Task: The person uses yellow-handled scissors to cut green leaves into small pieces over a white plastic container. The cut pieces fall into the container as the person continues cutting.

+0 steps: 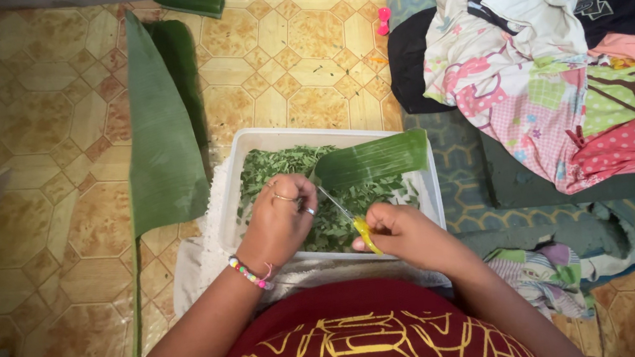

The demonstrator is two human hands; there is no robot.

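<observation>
My left hand (278, 222) pinches a strip of green banana leaf (372, 160) and holds it over a white plastic tub (264, 138). The tub is full of small cut leaf pieces (272, 168). My right hand (396, 229) grips yellow-handled scissors (351, 221), whose blades point up and left toward the near end of the strip. A beaded bracelet sits on my left wrist and rings are on its fingers.
A long whole banana leaf (160, 133) lies on the patterned tile floor left of the tub. A rolled leaf (188, 0) lies at the far wall. A heap of colourful clothes (560, 52) rests on a mat at the right. White cloth lies under the tub.
</observation>
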